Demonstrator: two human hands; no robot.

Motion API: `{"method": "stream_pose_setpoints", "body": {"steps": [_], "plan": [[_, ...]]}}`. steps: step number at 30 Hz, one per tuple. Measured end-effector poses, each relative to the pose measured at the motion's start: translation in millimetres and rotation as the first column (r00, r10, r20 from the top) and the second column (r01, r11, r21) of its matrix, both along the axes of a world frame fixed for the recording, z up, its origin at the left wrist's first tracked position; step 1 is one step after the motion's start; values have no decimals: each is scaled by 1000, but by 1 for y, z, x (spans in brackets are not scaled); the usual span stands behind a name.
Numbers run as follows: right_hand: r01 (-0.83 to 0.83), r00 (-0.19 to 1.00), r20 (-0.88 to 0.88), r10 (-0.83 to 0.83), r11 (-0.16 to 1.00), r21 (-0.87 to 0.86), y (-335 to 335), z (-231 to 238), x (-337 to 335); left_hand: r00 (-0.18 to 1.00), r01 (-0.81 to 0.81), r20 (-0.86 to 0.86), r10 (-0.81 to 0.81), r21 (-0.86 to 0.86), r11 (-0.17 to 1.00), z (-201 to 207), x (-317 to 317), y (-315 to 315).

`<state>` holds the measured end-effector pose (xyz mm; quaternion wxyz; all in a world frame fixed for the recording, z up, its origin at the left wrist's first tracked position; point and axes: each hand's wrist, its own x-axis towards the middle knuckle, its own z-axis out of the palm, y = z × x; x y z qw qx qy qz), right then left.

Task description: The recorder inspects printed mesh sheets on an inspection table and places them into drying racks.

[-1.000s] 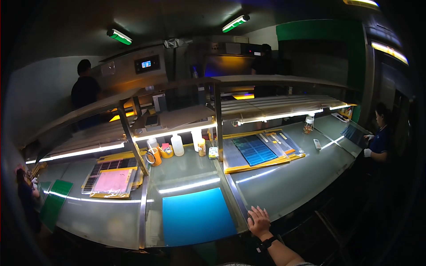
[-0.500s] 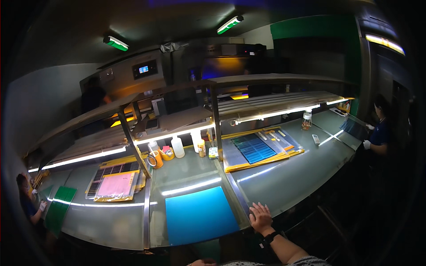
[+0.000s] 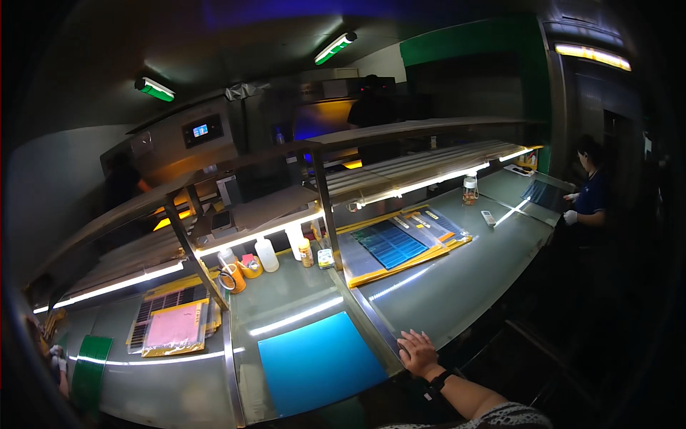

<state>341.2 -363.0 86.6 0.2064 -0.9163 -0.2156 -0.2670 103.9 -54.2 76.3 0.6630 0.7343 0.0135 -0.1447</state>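
Observation:
My right hand (image 3: 418, 352) rests by the near edge of the bench with its fingers stretched out and nothing in them. A dark band circles its wrist. Just left of it lies a smooth, bright blue sheet (image 3: 320, 365), flat on the grey bench top (image 3: 400, 309) and apart from the hand. A metal divider strip (image 3: 374, 320) runs away from me between the sheet and the right part of the bench. My left hand does not show.
Film sheets edged in yellow, with a blue patterned panel (image 3: 389, 243), lie back right. Bottles (image 3: 266, 255) and tape rolls (image 3: 232, 279) stand under the lit shelf. A pink sheet (image 3: 174, 327) and green panel (image 3: 91, 368) lie left. Gloved co-workers (image 3: 590, 187) stand at both ends.
The whole view has turned and tilted, so the bench sits further left and lower at its left end. A sliver of hand at the bottom edge has gone. My right hand stays beside the divider.

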Motion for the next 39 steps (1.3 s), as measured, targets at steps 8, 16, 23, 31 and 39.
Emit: {"method": "stream_pose_setpoints", "body": {"steps": [8, 16, 23, 31, 39], "plan": [[6, 999, -31, -7, 1000, -30, 1, 2, -2, 687, -721, 447, 572, 328, 610, 50, -17, 73], [15, 1000, -8, -15, 999, -37, 3, 4, -3, 643, -764, 724, 250, 627, 148, 14, 22, 118], [26, 1000, 3, -26, 999, -27, 5, 6, -5, 724, -642, 612, 317, 767, -13, 9, 41, 99], [16, 1000, 13, -15, 999, -37, 7, 12, -5, 807, -525, 505, 307, 851, -18, 18, 39, 96], [18, 1000, -4, -19, 998, -59, 8, 8, -4, 788, -547, 538, 300, 835, -60, 23, 40, 94]]}}
